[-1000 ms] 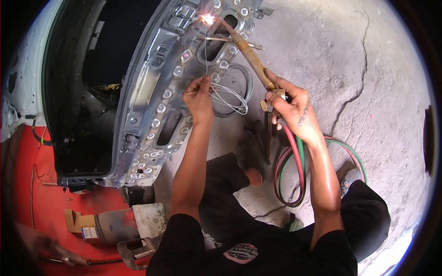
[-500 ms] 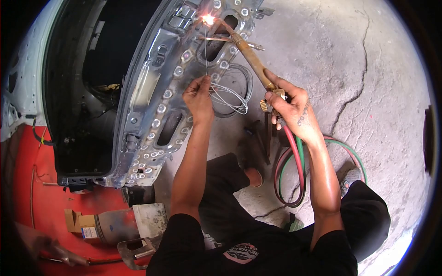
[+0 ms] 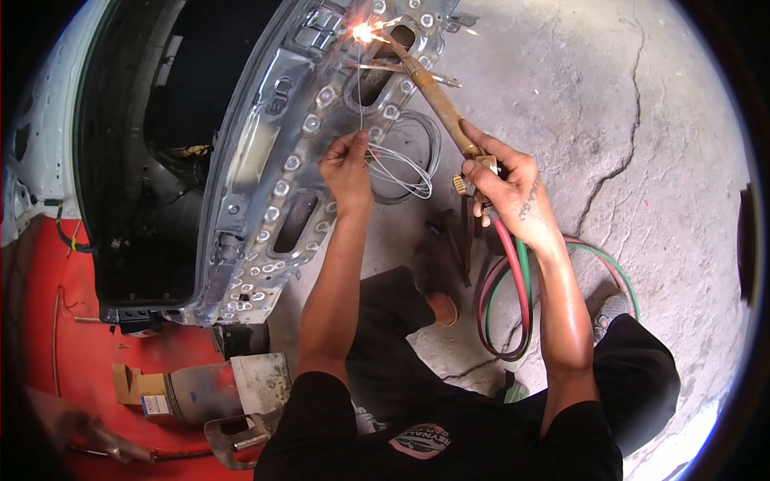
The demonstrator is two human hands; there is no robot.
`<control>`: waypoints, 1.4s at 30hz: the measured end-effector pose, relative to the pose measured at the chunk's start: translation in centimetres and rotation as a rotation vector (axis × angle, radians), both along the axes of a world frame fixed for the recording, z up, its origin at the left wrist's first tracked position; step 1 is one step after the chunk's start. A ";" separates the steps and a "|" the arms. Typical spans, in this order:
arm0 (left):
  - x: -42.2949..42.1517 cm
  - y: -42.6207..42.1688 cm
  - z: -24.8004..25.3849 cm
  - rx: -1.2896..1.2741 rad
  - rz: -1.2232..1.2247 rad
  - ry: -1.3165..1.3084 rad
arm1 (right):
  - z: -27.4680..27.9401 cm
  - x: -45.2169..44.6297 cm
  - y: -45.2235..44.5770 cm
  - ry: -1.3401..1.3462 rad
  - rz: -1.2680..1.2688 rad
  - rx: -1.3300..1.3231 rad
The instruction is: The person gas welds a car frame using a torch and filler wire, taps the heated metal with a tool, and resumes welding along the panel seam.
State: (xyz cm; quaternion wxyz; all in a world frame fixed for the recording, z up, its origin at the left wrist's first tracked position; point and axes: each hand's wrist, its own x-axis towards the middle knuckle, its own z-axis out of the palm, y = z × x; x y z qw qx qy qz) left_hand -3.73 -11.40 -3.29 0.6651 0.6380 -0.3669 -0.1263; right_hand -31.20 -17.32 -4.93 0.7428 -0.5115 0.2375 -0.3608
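Note:
My right hand (image 3: 507,186) is closed round the handle of a brass gas welding torch (image 3: 437,100). Its tip points up and left at the metal car body panel (image 3: 290,164), where a bright glow throws sparks (image 3: 366,32). A thin welding wire (image 3: 360,92) runs from the glow down to my left hand (image 3: 346,164), whose fingers pinch it. The rest of the wire hangs in a loose coil (image 3: 409,172) to the right of that hand. Red and green hoses (image 3: 517,280) drop from the torch and loop on the floor.
Cracked concrete floor (image 3: 674,160) lies to the right. A thin rod (image 3: 433,78) crosses the panel behind the torch. On the red surface (image 3: 72,345) at lower left are a cardboard box (image 3: 132,385), a cylinder (image 3: 200,394) and a metal clamp (image 3: 233,441).
The glow has flared, and sparks now fly out to its right. Both hands, the torch and the wire stay almost where they were.

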 end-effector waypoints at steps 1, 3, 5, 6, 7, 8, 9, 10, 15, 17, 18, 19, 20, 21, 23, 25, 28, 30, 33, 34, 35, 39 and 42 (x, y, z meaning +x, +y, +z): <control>0.0 0.0 0.0 0.001 -0.001 -0.001 | 0.0 0.0 0.0 -0.002 0.002 -0.004; 0.1 0.0 0.0 0.000 -0.005 -0.004 | 0.1 -0.1 0.0 0.000 0.004 0.002; 0.3 0.0 -0.1 -0.004 -0.008 -0.009 | 0.2 -0.2 0.0 0.002 0.001 0.005; 0.3 0.0 -0.1 -0.003 -0.007 -0.008 | 0.2 -0.2 0.1 0.003 -0.002 0.007; 0.3 0.0 -0.1 -0.001 -0.007 -0.006 | 0.2 -0.1 0.1 0.004 -0.005 0.008; 0.3 0.0 -0.1 0.001 -0.005 -0.004 | 0.1 -0.1 0.1 0.002 -0.006 0.005; 0.5 0.1 -0.1 0.010 -0.017 -0.008 | 0.0 -0.1 0.1 0.001 -0.005 0.001; 0.8 0.2 -0.1 0.018 -0.029 -0.013 | 0.0 -0.1 0.1 -0.001 -0.005 -0.002; 1.6 0.3 -0.5 0.029 -0.046 -0.028 | 0.0 -0.1 0.1 -0.006 0.003 0.016; 1.5 0.3 -0.5 0.031 -0.043 -0.035 | -0.1 -0.1 0.0 -0.001 0.011 0.016; 1.5 0.3 -0.5 0.035 -0.040 -0.035 | -0.1 -0.1 0.0 0.002 0.018 0.017; 1.5 0.3 -0.5 0.038 -0.037 -0.034 | -0.2 -0.1 -0.1 0.004 0.024 0.018; 1.5 0.4 -0.5 0.042 -0.034 -0.034 | -0.2 -0.1 -0.1 0.002 0.023 0.019; 1.5 0.4 -0.5 0.040 -0.037 -0.032 | -0.1 -0.2 -0.1 0.000 0.022 0.020; 1.4 0.3 -0.3 0.036 -0.044 -0.027 | -0.1 -0.2 0.0 -0.001 0.019 0.022; 0.9 0.0 -0.2 0.021 -0.023 -0.015 | 0.0 -0.2 0.0 0.001 0.013 0.025; 0.5 -0.2 -0.1 0.017 -0.007 -0.009 | 0.1 -0.2 0.0 0.006 0.014 0.026; 0.6 -0.3 -0.1 0.021 -0.006 -0.016 | 0.1 -0.2 0.0 0.007 0.019 0.022; 0.7 -0.3 -0.3 0.022 -0.009 -0.031 | 0.0 -0.3 -0.1 0.010 0.025 0.021; 0.7 -0.3 -0.3 0.019 -0.010 -0.031 | 0.0 -0.3 -0.1 0.011 0.027 0.021; 0.6 -0.3 -0.3 0.017 -0.010 -0.030 | 0.0 -0.3 -0.1 0.011 0.025 0.020; 0.7 -0.3 -0.3 0.022 -0.004 -0.045 | 0.1 -0.2 0.0 0.005 0.013 0.016; 0.9 -0.4 -0.5 0.015 -0.012 -0.065 | 0.0 -0.3 0.0 0.011 0.017 0.012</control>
